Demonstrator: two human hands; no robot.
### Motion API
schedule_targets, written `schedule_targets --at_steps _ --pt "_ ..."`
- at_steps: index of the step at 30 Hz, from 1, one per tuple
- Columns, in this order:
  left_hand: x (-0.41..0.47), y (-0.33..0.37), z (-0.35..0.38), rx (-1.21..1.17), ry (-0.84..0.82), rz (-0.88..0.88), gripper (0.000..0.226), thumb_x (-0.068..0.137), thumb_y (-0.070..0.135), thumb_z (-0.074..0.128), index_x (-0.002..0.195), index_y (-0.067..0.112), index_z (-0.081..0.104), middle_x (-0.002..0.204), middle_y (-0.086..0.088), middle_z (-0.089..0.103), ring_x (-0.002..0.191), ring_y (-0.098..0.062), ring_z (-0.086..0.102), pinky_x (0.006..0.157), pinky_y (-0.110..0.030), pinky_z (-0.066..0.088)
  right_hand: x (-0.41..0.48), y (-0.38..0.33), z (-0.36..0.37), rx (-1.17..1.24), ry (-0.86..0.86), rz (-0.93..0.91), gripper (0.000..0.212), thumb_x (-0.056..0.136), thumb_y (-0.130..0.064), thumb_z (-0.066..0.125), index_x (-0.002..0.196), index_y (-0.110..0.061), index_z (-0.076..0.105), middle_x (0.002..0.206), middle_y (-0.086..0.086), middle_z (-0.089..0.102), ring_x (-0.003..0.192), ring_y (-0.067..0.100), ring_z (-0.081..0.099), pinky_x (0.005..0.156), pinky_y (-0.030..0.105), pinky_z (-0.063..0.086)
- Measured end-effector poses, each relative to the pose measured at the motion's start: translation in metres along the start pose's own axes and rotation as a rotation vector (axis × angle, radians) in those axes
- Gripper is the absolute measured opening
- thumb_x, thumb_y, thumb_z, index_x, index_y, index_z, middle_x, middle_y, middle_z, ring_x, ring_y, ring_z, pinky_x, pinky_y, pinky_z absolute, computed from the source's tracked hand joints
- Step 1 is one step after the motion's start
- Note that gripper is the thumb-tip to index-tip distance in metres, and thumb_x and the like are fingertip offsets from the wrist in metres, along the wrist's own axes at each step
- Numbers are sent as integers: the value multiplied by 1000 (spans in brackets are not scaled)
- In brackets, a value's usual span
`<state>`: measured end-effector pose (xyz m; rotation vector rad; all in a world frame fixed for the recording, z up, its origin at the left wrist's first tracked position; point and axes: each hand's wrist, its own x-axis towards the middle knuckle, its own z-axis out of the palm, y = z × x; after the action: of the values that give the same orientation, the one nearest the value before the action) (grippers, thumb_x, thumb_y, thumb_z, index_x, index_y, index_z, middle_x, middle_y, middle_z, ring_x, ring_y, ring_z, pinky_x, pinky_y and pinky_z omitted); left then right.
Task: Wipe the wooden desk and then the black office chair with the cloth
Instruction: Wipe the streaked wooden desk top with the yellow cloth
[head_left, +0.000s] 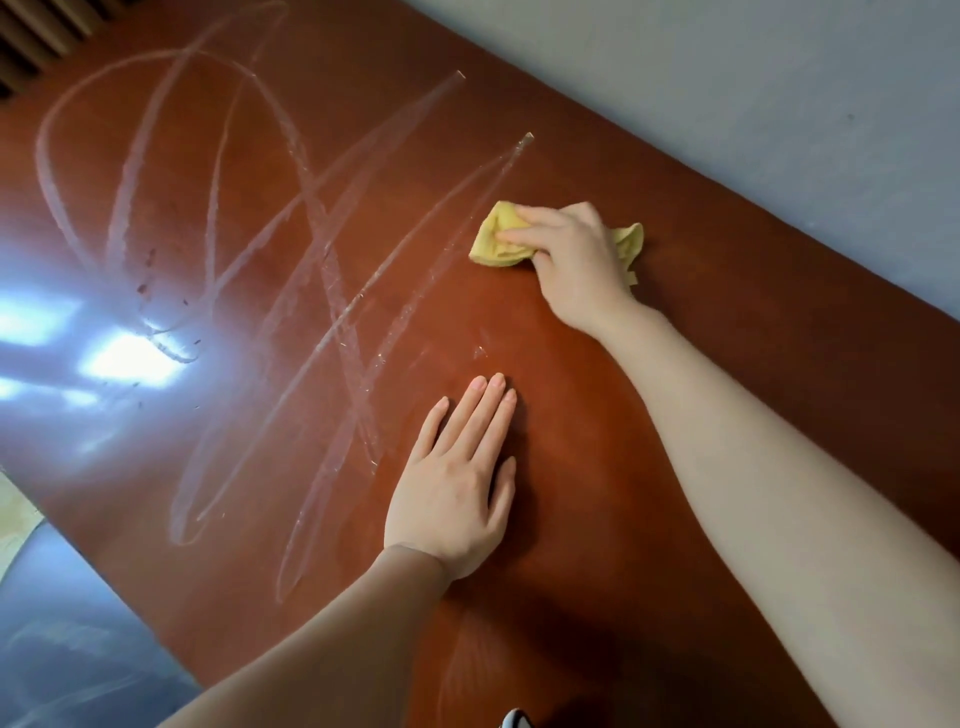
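Observation:
The reddish-brown wooden desk (649, 415) fills most of the view, tilted diagonally. Wet looping wipe streaks (291, 260) cover its left and middle parts. My right hand (571, 254) grips a crumpled yellow cloth (498, 236) and presses it on the desk near the far edge by the wall. My left hand (457, 483) lies flat on the desk surface, fingers straight and together, nearer to me. The black office chair is not in view.
A grey-blue wall (753, 104) runs along the desk's far edge. A dark slatted panel (36, 36) shows at the top left corner. Shiny grey floor (67, 634) lies below the desk's left edge. Bright light glare (124, 358) reflects off the desk.

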<state>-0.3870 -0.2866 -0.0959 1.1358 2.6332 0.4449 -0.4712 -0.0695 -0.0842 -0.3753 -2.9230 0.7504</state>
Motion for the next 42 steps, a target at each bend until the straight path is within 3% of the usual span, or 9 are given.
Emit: schedule_targets --at_steps 6,20,24,30,38,42 --pt "-1 -1 1 -15 3 -10 56 98 40 21 150 26 10 157 9 7 144 -4 -7 119 -28 -7 -61 -18 4 29 -156 -185 41 94 -4 50 123 -29 63 139 -7 49 121 16 42 107 32 36" --pt "-3 0 1 -28 12 -6 56 98 39 22 151 24 14 156 10 7 145 -5 -4 119 -28 -6 -131 34 -29 -73 169 69 38 88 5 55 117 -16 68 129 3 59 101 30 50 87 38 48" --pt "-4 2 0 -32 16 -9 56 98 37 25 151 23 17 156 9 10 145 -6 -1 119 -29 -4 -117 65 -44 -146 263 204 37 91 2 52 121 -15 65 132 4 57 101 31 49 86 34 42" --pt "-2 2 -1 -27 6 -5 56 97 35 28 151 21 21 157 7 12 146 -6 1 119 -30 -1 -59 94 -58 -163 292 360 39 95 0 44 126 -16 61 139 2 52 113 34 43 95 35 33" --pt "-1 2 -2 -22 -11 -8 57 97 35 29 152 21 21 157 7 13 146 -6 0 119 -30 -1 22 83 -51 -178 228 384 44 95 -2 39 129 -21 58 139 -3 51 114 35 41 93 36 35" --pt "-1 0 -1 -12 -14 -10 57 98 36 28 152 21 18 157 8 11 146 -5 -3 119 -30 -2 31 51 -33 -136 152 293 44 96 -4 39 129 -26 58 143 -7 46 117 30 40 98 34 33"
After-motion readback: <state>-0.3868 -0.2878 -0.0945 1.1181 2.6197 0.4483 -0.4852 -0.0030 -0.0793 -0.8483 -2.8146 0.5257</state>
